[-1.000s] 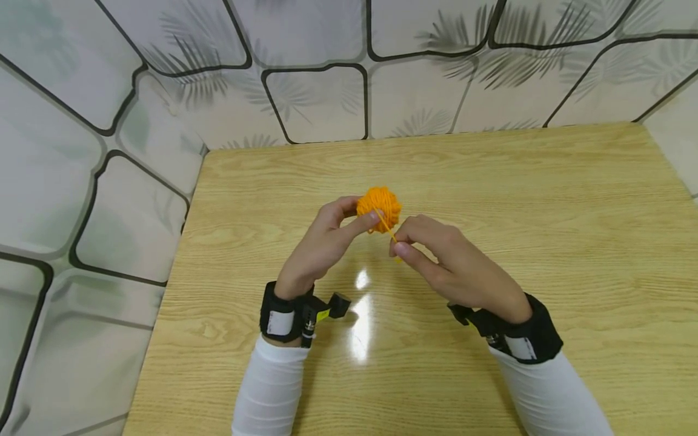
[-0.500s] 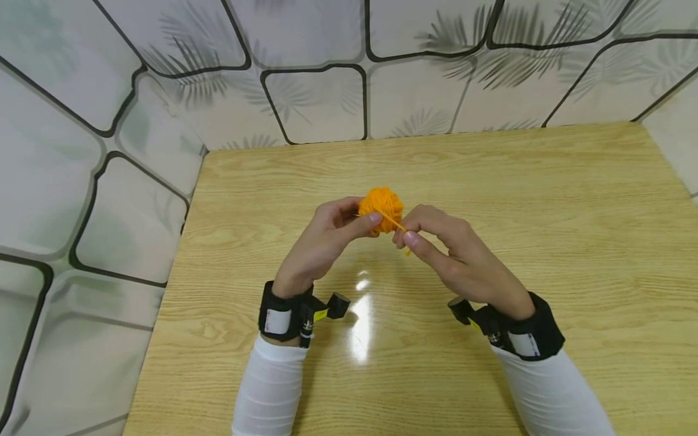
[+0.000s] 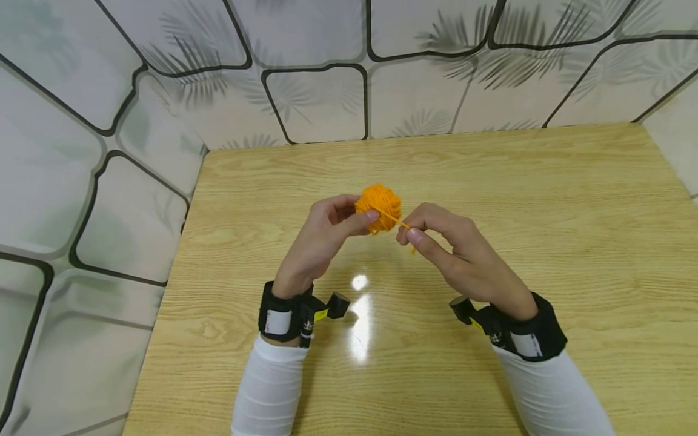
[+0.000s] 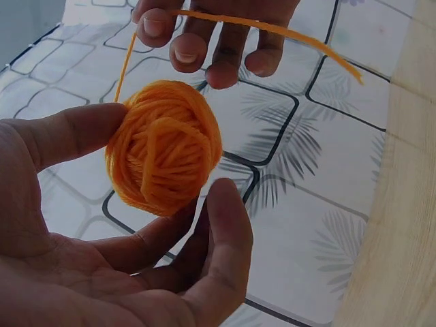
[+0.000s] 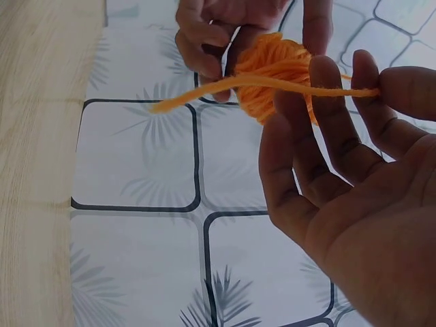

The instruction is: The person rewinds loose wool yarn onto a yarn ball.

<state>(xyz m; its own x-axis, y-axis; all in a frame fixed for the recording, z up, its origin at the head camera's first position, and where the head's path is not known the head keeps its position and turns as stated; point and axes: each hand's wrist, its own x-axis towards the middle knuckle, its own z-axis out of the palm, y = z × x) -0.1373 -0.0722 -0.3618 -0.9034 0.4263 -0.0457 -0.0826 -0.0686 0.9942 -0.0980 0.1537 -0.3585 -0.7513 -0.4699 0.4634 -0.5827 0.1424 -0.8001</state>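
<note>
An orange ball of yarn [image 3: 378, 203] is held above the table by my left hand [image 3: 322, 239], thumb on the near side and fingers behind. In the left wrist view the yarn ball [image 4: 163, 150] sits between the thumb and the curled fingers. My right hand [image 3: 455, 254], just to the right, pinches the yarn's strand [image 3: 394, 220] between thumb and forefinger. The strand runs straight from ball to pinch. Past the pinch, the loose yarn end [image 5: 184, 99] hangs free across the fingers in the right wrist view.
Below both hands spreads a light wood-grain table [image 3: 545, 242], with a bright glare patch near its middle. A wall [image 3: 327, 103] with dark line and palm-leaf patterns borders the far and left sides. Each wrist wears a black strap with a camera mount [image 3: 338, 304].
My right hand has moved up and slightly right, still pinching the strand, which now slants more to the right. My left hand keeps hold of the ball with only a small shift.
</note>
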